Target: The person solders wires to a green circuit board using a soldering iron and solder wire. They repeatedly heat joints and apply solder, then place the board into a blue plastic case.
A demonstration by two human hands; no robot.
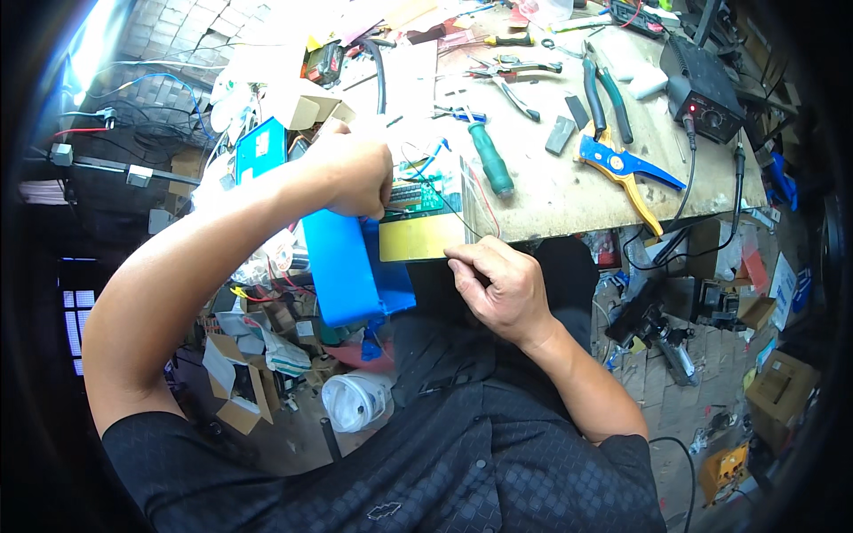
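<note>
A yellow-sided block [423, 240] with a green circuit board [431, 194] on its top sits at the table's front edge. My left hand [354, 173] reaches over the board's left side with its fingers curled down. What those fingers hold, if anything, is hidden. At the block's front right corner, the thumb and forefinger of my right hand [505, 289] are closed against the edge. Thin red and black wires rise from the board and run past its right side. Against the block's left side leans an open blue case [342, 271], tilted over the table edge.
A green-handled screwdriver [490, 158], a blue-and-yellow wire stripper [626, 169] and several pliers lie on the table [569, 200]. A black soldering station [702, 91] stands at the right. Below are a white bucket [355, 400] and an open cardboard box [238, 382].
</note>
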